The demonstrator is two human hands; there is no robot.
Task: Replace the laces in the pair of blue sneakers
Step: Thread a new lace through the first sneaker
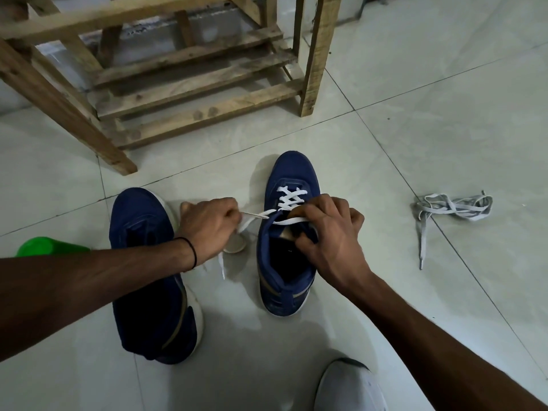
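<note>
— What do we have under us?
— A pale tiled floor (415, 129). In the middle stands the laced sneaker (296, 170), upright on its sole. Its long axis runs away from us: toe toward the wooden rack (192, 84), heel toward us.
— And the lace?
— The white lace (289, 198) crosses only the eyelets nearer the toe. One end goes left to our left hand (207, 226), whose curled fingers pinch it. Our right hand (329, 229) grips the sneaker at the tongue and the edge of the opening.
— The other shoe?
— The second sneaker (139, 215) stands just to the left, almost parallel, toe also away, partly under our left forearm. Well apart on the right, the grey laces (453, 206) lie in a loose heap.
</note>
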